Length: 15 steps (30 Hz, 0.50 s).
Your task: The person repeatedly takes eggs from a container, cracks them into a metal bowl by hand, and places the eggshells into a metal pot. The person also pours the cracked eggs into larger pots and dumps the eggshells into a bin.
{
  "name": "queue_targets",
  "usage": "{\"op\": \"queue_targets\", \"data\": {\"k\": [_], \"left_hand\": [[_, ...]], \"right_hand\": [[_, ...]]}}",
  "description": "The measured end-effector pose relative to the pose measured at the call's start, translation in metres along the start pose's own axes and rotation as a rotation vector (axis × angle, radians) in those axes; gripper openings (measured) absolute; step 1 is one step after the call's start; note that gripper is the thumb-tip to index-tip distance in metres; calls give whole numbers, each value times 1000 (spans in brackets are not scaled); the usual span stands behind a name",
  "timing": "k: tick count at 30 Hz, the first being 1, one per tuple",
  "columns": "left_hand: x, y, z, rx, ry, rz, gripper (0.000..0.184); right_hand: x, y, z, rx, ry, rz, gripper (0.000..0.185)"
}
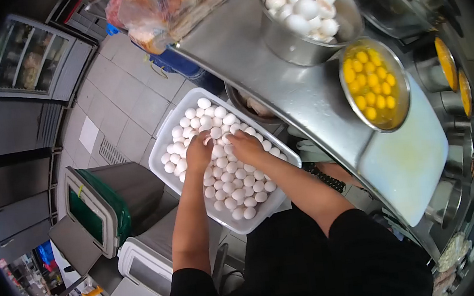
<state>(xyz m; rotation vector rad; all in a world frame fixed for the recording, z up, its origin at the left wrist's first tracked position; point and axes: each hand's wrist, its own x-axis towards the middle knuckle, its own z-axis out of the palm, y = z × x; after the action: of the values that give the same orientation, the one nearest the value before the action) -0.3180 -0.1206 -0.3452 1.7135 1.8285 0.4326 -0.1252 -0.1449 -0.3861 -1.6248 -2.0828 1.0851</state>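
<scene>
A white plastic tub [162, 182] holds many white eggs [227, 178] and sits below the edge of the steel counter. Both my hands reach into it, among the eggs near its middle. My left hand [197, 152] has its fingers curled round an egg, which shows partly at the fingertips. Close beside it, my right hand [246, 148] also has bent fingers against an egg. The fingers cover part of each egg. On the counter stand a steel bowl of yolks and raw egg [370, 85] and a steel pot with eggshells [295, 46].
The steel counter [326, 121] runs along the right, with a white cutting board [406, 159] on it. Bagged meat [156, 12] lies at its far end. Lidded bins [130, 176] stand at the left, and a glass-door fridge [25, 60] farther back.
</scene>
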Motion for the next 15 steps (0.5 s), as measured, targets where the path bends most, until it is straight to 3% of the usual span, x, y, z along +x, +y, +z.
{"op": "queue_targets", "data": {"k": [2, 5, 7, 9, 11, 13, 15], "left_hand": [[7, -16, 29, 45, -25, -4, 38], [24, -35, 69, 232, 26, 89, 41], [30, -23, 74, 314, 34, -40, 40], [35, -35, 86, 311, 91, -2, 40], [31, -37, 84, 159, 116, 24, 40], [18, -39, 78, -189, 120, 24, 40], [-9, -37, 67, -661, 32, -77, 42]], "right_hand": [[30, -3, 26, -300, -32, 3, 32], [60, 12, 83, -378, 71, 132, 27], [55, 9, 86, -365, 155, 118, 21], [45, 5, 76, -195, 221, 157, 23], [24, -1, 49, -83, 246, 142, 24], [-8, 8, 34, 34, 273, 128, 25], [-45, 29, 30, 546, 79, 215, 29]]}}
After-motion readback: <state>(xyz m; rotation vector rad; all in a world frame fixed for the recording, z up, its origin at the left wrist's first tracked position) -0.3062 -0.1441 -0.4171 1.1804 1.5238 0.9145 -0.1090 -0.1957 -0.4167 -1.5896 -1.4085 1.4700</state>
